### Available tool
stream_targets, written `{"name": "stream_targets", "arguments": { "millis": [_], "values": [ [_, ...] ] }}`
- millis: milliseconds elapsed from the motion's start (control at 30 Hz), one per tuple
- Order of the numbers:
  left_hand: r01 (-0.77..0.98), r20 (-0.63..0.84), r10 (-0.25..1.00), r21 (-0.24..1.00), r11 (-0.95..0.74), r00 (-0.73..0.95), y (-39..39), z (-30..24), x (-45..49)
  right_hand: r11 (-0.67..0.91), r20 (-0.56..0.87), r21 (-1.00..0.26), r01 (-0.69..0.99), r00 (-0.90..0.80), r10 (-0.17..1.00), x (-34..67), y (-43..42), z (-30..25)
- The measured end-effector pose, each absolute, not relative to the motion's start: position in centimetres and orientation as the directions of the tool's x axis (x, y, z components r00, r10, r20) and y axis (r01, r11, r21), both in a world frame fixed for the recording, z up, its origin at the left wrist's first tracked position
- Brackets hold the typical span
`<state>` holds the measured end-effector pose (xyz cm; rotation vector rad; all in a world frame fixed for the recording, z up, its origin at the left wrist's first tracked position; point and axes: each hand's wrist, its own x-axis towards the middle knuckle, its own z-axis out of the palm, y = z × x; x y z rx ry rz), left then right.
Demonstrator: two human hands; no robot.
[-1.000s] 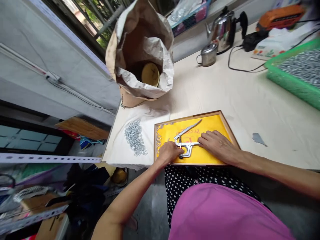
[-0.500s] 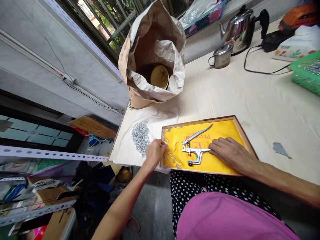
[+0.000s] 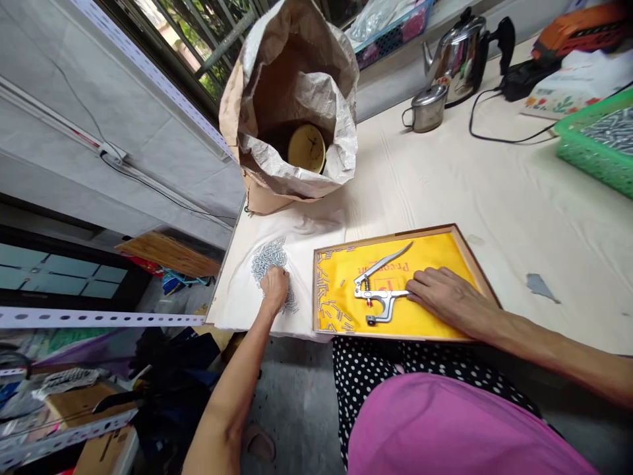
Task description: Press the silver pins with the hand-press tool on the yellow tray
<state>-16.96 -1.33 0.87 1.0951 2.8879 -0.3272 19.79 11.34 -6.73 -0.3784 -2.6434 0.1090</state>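
Observation:
My left hand (image 3: 275, 286) is down on a pile of small silvery metal springs (image 3: 270, 256) on the white cloth. Its fingers are curled together, and whatever is between them is hidden. A shallow cardboard tray (image 3: 482, 272) with a yellow lining holds silver hand pliers (image 3: 386, 295), which look like snap-fastener pliers. My right hand (image 3: 445, 293) lies over the end of the pliers' lower handle, fingers bent round it and partly hidden. The upper handle is raised. More small metal springs (image 3: 324, 290) are scattered along the tray's left side.
Behind the pile stands a large open paper sack (image 3: 291, 185) with a yellow round container inside. A metal cup (image 3: 429, 109), a kettle (image 3: 457, 59) with its cord and a green basket (image 3: 593, 158) of metal pieces are at the back right. A grey scrap (image 3: 540, 287) lies right of the tray.
My left hand has moved left, from the tray's left edge to the spring pile. My right hand stays on the pliers' handle. The whole view has shifted slightly.

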Motion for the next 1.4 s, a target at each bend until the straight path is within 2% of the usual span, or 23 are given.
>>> {"name": "stream_targets", "arguments": {
  "millis": [67,100,167,233,267,300,367,467,533,733,900,1267,1400],
  "values": [
    [0.687,-0.081,0.683,-0.134,0.714,-0.726,-1.4,1.4,-16.4,0.958,0.419,-0.141,0.249,-0.862,0.285,19.8,11.3,-6.6],
    [0.702,-0.065,0.699,-0.060,0.709,-0.712,-1.5,1.6,-15.7,0.957,0.408,-0.143,0.252,-0.866,0.290,19.8,11.3,-6.5],
    [0.695,-0.076,0.720,0.213,0.687,-0.689,-1.7,1.9,-13.5,0.953,0.384,-0.149,0.264,-0.873,0.301,19.8,11.4,-6.4],
    [0.557,-0.186,0.736,0.542,0.629,-0.650,-2.0,1.7,-10.3,0.950,0.357,-0.148,0.274,-0.881,0.310,19.8,11.4,-6.3],
    [0.456,-0.255,0.747,0.658,0.599,-0.614,-2.2,1.6,-8.5,0.951,0.347,-0.143,0.275,-0.886,0.308,19.8,11.4,-6.3],
    [0.361,-0.315,0.758,0.733,0.576,-0.570,-2.3,1.3,-6.7,0.952,0.340,-0.135,0.276,-0.889,0.306,19.7,11.5,-6.3],
    [0.202,-0.412,0.760,0.799,0.567,-0.503,-2.6,0.8,-3.7,0.954,0.331,-0.121,0.275,-0.895,0.300,19.7,11.5,-6.3],
    [0.054,-0.490,0.732,0.813,0.579,-0.473,-2.7,0.1,-1.2,0.952,0.321,-0.117,0.284,-0.896,0.306,19.6,11.5,-6.4],
    [0.021,-0.496,0.719,0.816,0.577,-0.488,-2.6,-0.3,-0.7,0.951,0.315,-0.117,0.286,-0.898,0.309,19.6,11.5,-6.4],
    [0.078,-0.463,0.722,0.813,0.577,-0.514,-2.8,-1.1,-0.6,0.960,0.276,-0.133,0.248,-0.921,0.276,19.8,11.2,-5.8],
    [0.103,-0.479,0.712,0.789,0.606,-0.513,-3.1,-1.2,0.0,0.968,0.297,-0.154,0.197,-0.925,0.235,19.9,10.9,-5.3],
    [0.175,-0.484,0.717,0.755,0.632,-0.501,-3.0,-1.2,0.1,0.964,0.248,-0.174,0.202,-0.938,0.242,19.9,10.8,-5.5],
    [0.184,-0.532,0.697,0.716,0.673,-0.481,-2.6,-1.3,-0.1,0.962,0.248,-0.182,0.202,-0.938,0.243,19.9,10.8,-5.5]
  ]
}}
